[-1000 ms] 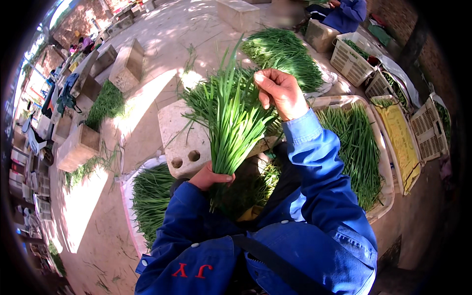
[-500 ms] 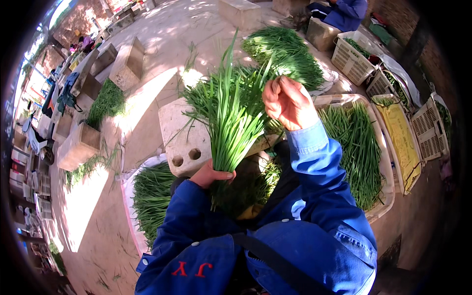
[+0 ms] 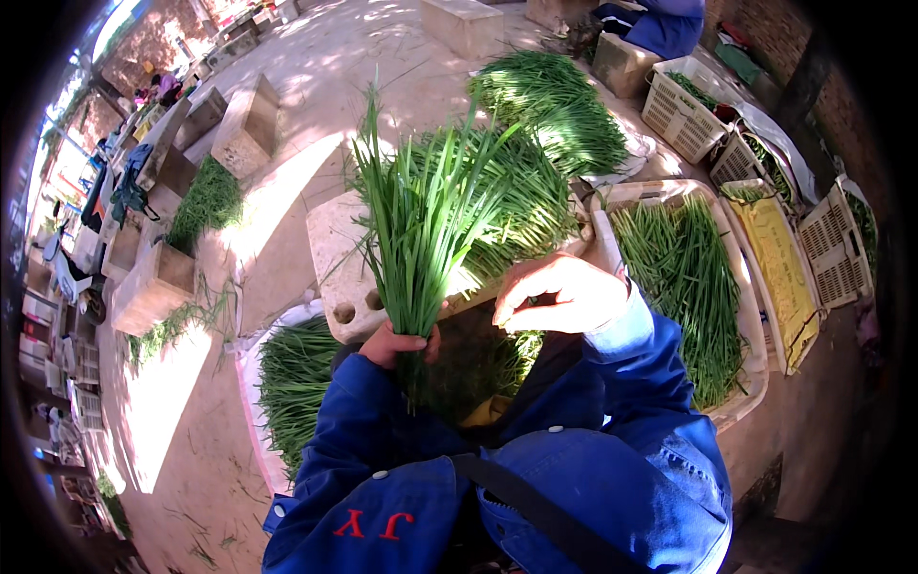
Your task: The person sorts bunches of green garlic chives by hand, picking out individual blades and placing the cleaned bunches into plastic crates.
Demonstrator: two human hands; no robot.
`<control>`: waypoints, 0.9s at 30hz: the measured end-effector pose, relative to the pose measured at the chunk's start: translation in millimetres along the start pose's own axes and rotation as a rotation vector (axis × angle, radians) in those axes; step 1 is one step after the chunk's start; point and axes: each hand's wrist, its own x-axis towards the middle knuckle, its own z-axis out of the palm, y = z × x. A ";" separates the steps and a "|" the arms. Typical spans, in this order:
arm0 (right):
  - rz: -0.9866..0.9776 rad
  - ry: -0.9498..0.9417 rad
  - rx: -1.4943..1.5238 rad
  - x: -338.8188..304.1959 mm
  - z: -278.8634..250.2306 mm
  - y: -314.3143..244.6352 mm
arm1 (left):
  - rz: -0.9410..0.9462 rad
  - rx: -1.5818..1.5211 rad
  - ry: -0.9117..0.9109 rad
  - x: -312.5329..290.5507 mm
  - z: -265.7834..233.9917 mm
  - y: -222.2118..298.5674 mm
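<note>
My left hand (image 3: 404, 345) is wrapped round the lower ends of a bunch of garlic chives (image 3: 413, 239), whose leaves fan upward and away from me. To the right of the bunch, apart from it, hovers my right hand (image 3: 559, 293), thumb and fingers pinched together. Whatever is between those fingertips, if anything, is too small to make out. Beyond the hands, a loose heap of chives (image 3: 521, 206) lies on a pale block with round holes (image 3: 335, 251).
A white crate of chives (image 3: 684, 297) stands at my right, beside a yellow sack (image 3: 779, 277) and more plastic crates (image 3: 681, 117). Another chive pile (image 3: 550, 105) lies farther off, and one (image 3: 301, 383) on a cloth at left. Concrete blocks (image 3: 247, 129) and a seated person (image 3: 665, 33) are beyond.
My right hand has come down toward me from beside the leaf tips to nearer the stems. The bunch in my left hand has shifted slightly left.
</note>
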 end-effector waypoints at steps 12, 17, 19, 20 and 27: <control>0.231 0.402 0.255 77.9 -19.2 53.3 | -0.018 0.224 -0.116 4.0 8.7 -0.2; 0.302 0.251 -0.031 77.3 -14.3 65.0 | -0.022 0.181 -0.146 1.6 3.3 -2.8; 0.347 0.210 -0.112 77.1 -14.7 53.1 | -0.015 0.185 -0.164 2.3 3.4 -3.3; 0.364 0.193 -0.116 76.1 -15.1 52.4 | -0.016 0.181 -0.159 3.0 3.7 -3.2; 0.256 0.362 0.222 71.4 1.2 63.3 | -0.039 0.146 -0.071 3.4 -0.8 -4.6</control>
